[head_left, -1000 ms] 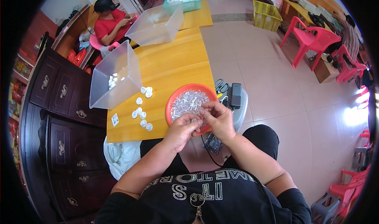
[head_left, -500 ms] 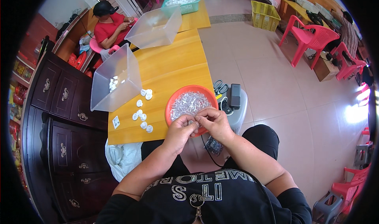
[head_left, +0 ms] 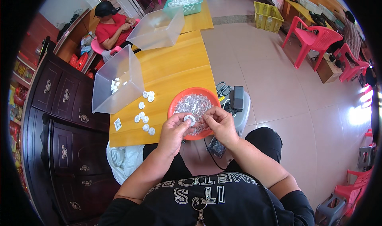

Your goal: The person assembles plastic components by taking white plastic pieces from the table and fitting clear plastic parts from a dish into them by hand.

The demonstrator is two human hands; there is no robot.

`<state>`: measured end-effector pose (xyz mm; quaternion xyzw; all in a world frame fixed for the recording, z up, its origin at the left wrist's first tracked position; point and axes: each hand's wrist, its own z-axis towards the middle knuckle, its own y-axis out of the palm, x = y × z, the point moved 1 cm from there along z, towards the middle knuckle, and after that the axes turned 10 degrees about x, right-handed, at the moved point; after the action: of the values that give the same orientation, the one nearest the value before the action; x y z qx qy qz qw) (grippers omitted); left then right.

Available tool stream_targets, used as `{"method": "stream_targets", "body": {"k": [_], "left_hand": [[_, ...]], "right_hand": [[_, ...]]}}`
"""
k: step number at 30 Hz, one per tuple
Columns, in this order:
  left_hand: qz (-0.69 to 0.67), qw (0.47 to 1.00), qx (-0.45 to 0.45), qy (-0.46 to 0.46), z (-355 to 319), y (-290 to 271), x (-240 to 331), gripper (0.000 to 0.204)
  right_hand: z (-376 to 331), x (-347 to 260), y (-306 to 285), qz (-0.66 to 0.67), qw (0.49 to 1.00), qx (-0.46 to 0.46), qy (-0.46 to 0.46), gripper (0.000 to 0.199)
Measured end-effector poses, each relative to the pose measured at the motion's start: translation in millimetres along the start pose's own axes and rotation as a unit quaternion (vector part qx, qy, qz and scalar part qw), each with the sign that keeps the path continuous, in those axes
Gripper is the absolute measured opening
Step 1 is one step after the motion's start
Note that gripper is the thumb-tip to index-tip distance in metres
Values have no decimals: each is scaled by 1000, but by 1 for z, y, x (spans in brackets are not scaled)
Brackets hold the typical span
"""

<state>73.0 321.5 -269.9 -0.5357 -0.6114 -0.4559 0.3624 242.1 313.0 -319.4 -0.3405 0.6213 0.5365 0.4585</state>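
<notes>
Over the orange bowl point(head_left: 193, 106), white round part point(head_left: 189, 119) pinched between left hand point(head_left: 174, 131) and right hand point(head_left: 219, 123), fingers closed on it.

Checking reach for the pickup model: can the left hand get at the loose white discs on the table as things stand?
Probably yes. The white discs lie bare on the yellow table just left of the left hand, nothing between; but its grip is busy with a white disc.

A small square white label point(head_left: 117, 124) w/ dark print lies flat on the yellow table point(head_left: 175, 67) near its front-left corner — just left of the loose white discs point(head_left: 142, 118); no screens/signs seen.
</notes>
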Motion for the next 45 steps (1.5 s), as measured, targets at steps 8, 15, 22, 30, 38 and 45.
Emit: {"method": "stream_targets", "body": {"k": [8,15,22,30,38,45], "left_hand": [[-27,999,-23,3,5,-7,-4,17],[-158,981,-108,-37,6,-7,-4,14],[-78,994,-80,18,1,0,-4,21],[-2,998,-53,42,2,-2,-4,36],[63,993,-43,86,-2,2,-1,33],[90,986,-59,124,-4,2,0,33]], "right_hand": [[-3,-6,2,-23,1000,-8,-11,2],[-5,-4,3,-15,1000,-16,-16,2],[-7,-5,2,-36,998,-42,-21,2],[-8,-7,4,-8,999,-45,-21,4],[-8,-6,2,-3,998,-50,-24,5],[-9,1,4,-31,997,-68,-33,6]]}}
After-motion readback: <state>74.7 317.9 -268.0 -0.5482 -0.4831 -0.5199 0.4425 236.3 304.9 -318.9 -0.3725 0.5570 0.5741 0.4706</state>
